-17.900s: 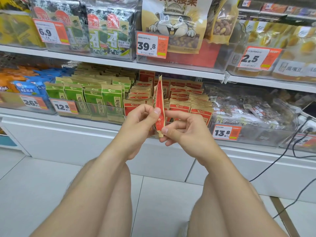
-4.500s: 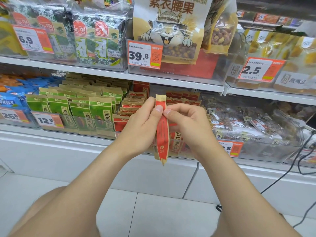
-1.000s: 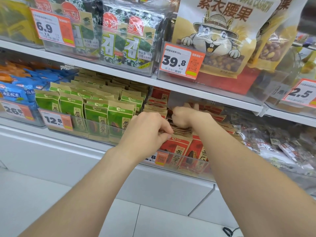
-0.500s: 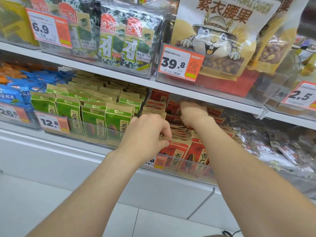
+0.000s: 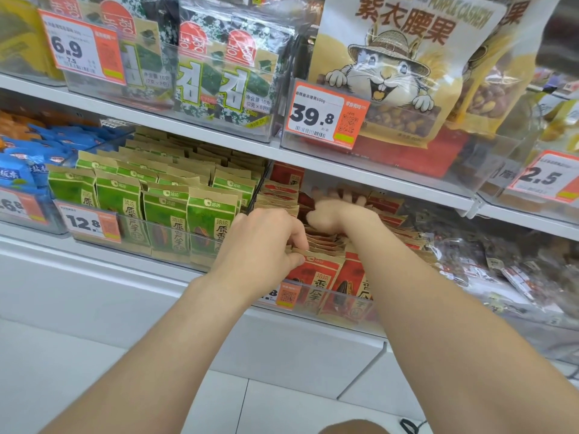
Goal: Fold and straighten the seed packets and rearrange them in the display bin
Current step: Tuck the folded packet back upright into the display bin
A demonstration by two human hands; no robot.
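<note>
Red seed packets (image 5: 316, 278) stand in rows in a clear display bin (image 5: 344, 303) on the lower shelf. My left hand (image 5: 261, 245) is at the front of the bin, its fingers curled over the top edges of the front red packets and pinching them. My right hand (image 5: 336, 211) reaches deeper into the same bin, its fingers stretched out and blurred against the packets further back. Both forearms cross the lower half of the view. The packets under my hands are hidden.
Green seed packets (image 5: 163, 211) fill the bin to the left, behind a 12.8 price tag (image 5: 89, 222). The upper shelf edge (image 5: 360, 169) hangs just above my right hand. Clear-wrapped snacks (image 5: 501, 264) lie to the right, and blue bags (image 5: 18, 173) are at the far left.
The single red packet both hands held in front of the shelf is no longer in them. Over the last second my right hand has moved deeper into the bin; my left hand stays at the front packets.
</note>
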